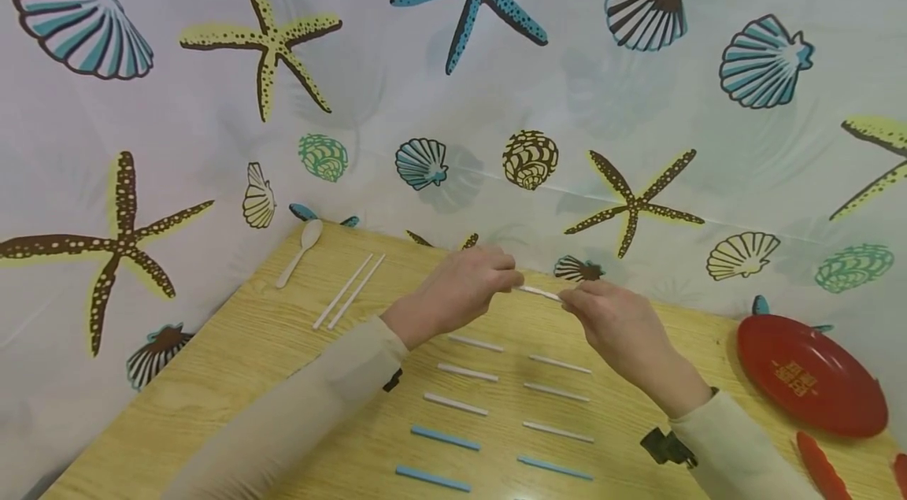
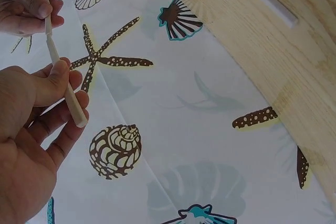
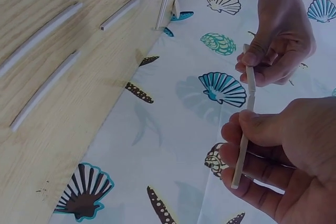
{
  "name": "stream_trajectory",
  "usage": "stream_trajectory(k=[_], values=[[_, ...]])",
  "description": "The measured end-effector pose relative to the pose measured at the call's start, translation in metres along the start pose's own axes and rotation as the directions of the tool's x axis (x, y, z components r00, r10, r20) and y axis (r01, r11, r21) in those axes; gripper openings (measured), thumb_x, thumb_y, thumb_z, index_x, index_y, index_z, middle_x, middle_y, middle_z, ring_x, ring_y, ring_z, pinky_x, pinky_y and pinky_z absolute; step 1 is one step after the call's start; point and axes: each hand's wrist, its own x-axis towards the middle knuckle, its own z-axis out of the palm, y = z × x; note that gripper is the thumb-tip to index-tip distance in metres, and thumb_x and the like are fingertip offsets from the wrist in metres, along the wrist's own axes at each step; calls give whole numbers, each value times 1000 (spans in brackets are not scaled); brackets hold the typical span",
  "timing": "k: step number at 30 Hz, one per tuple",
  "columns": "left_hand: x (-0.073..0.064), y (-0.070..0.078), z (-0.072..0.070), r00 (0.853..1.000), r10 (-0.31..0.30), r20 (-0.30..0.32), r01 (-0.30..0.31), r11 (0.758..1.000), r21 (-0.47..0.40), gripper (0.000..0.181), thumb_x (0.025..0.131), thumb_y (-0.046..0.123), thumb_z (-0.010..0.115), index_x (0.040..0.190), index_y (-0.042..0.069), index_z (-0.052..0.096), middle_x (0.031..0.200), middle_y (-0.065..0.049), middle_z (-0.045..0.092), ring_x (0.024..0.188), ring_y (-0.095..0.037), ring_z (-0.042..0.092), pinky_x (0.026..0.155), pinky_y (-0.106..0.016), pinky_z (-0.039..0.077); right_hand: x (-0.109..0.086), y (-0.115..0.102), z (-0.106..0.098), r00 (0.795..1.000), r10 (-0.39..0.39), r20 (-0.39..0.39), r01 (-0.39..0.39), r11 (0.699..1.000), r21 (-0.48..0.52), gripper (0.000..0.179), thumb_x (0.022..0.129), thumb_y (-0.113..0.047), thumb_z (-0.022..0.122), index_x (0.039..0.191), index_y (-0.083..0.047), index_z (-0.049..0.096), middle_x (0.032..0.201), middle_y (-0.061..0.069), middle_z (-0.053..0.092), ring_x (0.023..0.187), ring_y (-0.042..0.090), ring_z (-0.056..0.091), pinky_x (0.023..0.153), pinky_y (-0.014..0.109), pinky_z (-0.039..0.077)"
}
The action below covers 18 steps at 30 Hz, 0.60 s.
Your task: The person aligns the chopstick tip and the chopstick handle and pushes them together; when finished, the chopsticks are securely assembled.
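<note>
Over the far part of the table, my left hand (image 1: 464, 291) and right hand (image 1: 627, 331) meet at a slim white chopstick (image 1: 540, 293) made of two pieces. The left fingertips and thumb pinch the thicker piece (image 2: 75, 107). My right hand pinches the thinner piece (image 3: 242, 161) between thumb and fingers. Between the hands the pieces meet end to end, with a small step at the joint. Below on the table lie two columns of similar pieces: thicker white ones (image 1: 456, 404) on the left, thinner white ones (image 1: 556, 391) on the right, with blue pieces (image 1: 445, 438) nearest me.
Two long white chopsticks (image 1: 349, 303) lie side by side at the back left, near a pale spoon (image 1: 310, 236). A red plate (image 1: 808, 374) is at the right edge, a red wavy-edged object (image 1: 822, 468) in front of it. A shell-patterned cloth (image 1: 368, 193) hangs behind the wooden table (image 1: 234, 342).
</note>
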Motion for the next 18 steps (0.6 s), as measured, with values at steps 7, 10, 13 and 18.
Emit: stream_trajectory(k=[7, 10, 13, 18], values=[[-2, 6, 2, 995, 72, 63, -76, 995, 66, 29, 81, -14, 70, 100, 7, 72, 91, 0, 61, 85, -15, 59, 77, -25, 49, 1, -5, -1, 998, -42, 41, 43, 999, -17, 16, 80, 7, 78, 89, -5, 71, 76, 3, 64, 65, 19, 62, 57, 31, 53], [-4, 8, 6, 996, 77, 35, -78, 997, 17, 31, 80, -18, 68, 100, 5, 71, 89, -1, 58, 80, -15, 57, 74, -25, 48, 0, -6, 0, 998, -57, 41, 57, 998, 12, 19, 79, 11, 76, 87, -4, 69, 73, 3, 63, 61, 18, 60, 57, 31, 53], [-6, 8, 10, 997, 73, -6, -74, 997, -30, 31, 78, -21, 66, 97, 4, 70, 85, -2, 56, 75, -14, 53, 70, -26, 47, 1, -7, 0, 997, -76, 35, 75, 997, 30, 21, 78, 16, 74, 86, -3, 68, 71, 4, 61, 58, 17, 59, 56, 30, 53], [-6, 9, 8, 995, 94, -22, -95, 994, -50, 34, 75, -25, 63, 93, 2, 68, 83, -3, 52, 72, -14, 47, 67, -26, 44, 5, -8, -3, 994, -99, 39, 98, 995, 33, 29, 73, 23, 68, 87, -3, 68, 72, 5, 64, 61, 18, 62, 58, 30, 54]])
